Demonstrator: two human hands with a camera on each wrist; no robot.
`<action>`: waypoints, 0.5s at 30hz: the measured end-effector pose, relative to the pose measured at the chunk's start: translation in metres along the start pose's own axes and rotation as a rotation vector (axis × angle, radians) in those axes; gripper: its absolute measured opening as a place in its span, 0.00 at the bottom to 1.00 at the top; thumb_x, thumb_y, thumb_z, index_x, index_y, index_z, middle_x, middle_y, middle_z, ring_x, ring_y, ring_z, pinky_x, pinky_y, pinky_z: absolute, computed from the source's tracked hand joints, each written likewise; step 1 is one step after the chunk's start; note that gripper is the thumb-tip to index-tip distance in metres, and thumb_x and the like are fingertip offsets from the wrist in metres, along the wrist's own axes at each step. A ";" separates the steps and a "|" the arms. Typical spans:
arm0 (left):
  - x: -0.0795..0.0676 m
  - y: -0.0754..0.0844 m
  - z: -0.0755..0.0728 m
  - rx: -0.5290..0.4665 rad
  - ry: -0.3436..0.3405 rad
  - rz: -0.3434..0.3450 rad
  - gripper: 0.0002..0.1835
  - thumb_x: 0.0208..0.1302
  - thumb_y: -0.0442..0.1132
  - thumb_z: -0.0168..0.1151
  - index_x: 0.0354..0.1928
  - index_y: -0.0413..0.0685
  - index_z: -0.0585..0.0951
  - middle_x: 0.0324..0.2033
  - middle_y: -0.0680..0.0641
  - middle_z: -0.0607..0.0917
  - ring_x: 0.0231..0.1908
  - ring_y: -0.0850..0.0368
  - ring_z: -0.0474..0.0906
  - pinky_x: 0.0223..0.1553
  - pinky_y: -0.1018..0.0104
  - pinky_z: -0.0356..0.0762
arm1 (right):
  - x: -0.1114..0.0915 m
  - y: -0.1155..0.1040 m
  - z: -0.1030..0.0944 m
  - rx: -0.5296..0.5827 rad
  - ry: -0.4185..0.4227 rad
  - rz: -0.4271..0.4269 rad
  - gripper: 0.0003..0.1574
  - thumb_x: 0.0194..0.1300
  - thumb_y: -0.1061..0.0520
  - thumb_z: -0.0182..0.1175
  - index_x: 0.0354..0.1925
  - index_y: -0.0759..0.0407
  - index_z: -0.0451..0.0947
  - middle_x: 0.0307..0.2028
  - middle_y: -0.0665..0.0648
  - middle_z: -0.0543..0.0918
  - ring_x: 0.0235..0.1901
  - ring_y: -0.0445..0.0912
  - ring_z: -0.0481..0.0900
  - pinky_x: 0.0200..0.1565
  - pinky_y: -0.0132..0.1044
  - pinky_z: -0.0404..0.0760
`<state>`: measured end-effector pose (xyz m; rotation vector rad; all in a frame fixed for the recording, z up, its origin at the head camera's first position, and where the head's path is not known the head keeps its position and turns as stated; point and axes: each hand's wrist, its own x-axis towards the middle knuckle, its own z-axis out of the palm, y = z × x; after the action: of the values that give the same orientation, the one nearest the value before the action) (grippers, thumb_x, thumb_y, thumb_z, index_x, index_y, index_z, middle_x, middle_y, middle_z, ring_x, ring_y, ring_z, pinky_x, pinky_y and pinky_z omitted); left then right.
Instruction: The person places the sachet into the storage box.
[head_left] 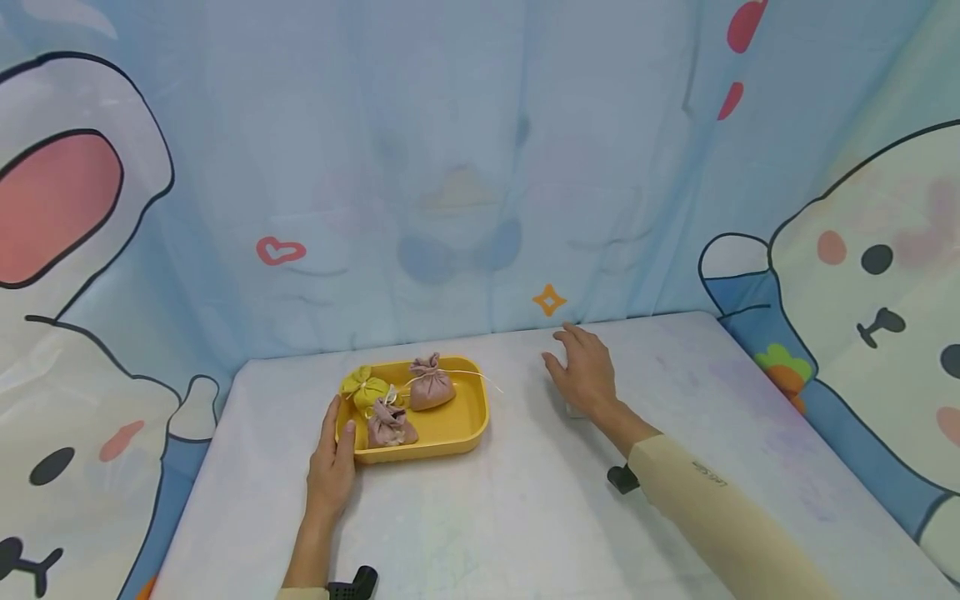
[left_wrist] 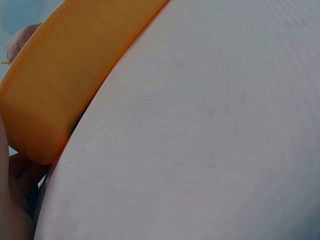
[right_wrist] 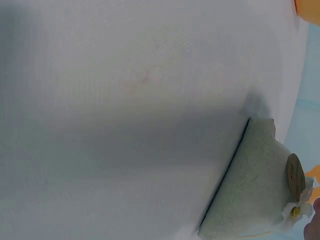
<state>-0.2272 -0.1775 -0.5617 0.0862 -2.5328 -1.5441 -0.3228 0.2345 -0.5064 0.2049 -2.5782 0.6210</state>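
My left hand (head_left: 330, 467) holds the left end of a yellow tray (head_left: 472, 421), thumb at the near corner and fingers along the outer side. In the left wrist view, fingers (left_wrist: 27, 172) show by the tray's corner. Inside the tray lie a yellow-green drawstring pouch (head_left: 365, 387) and two pinkish pouches, one in front (head_left: 390, 425) and one behind (head_left: 431, 387). My right hand (head_left: 588, 371) hovers over the table with fingers spread and bent. Close to it stands a grey-green cloth pouch (right_wrist: 250, 185) with a white flower and wooden disc, mostly hidden in the head view.
A white cloth covers the table (head_left: 480, 533). Behind it hangs a light blue curtain (head_left: 465, 125) with cartoon figures, meeting the table's back edge. A thin white cord (head_left: 491, 382) from a pouch trails over the tray's right rim.
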 end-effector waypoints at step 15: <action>0.000 -0.002 0.000 0.003 0.009 0.009 0.33 0.84 0.58 0.39 0.84 0.66 0.49 0.83 0.51 0.54 0.82 0.44 0.49 0.81 0.40 0.49 | -0.007 0.012 -0.008 -0.113 -0.106 0.130 0.28 0.71 0.50 0.63 0.63 0.65 0.77 0.65 0.68 0.78 0.63 0.65 0.73 0.61 0.65 0.75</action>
<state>-0.2278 -0.1781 -0.5635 0.0818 -2.5256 -1.5328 -0.3167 0.2489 -0.5085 0.0336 -2.7360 0.5213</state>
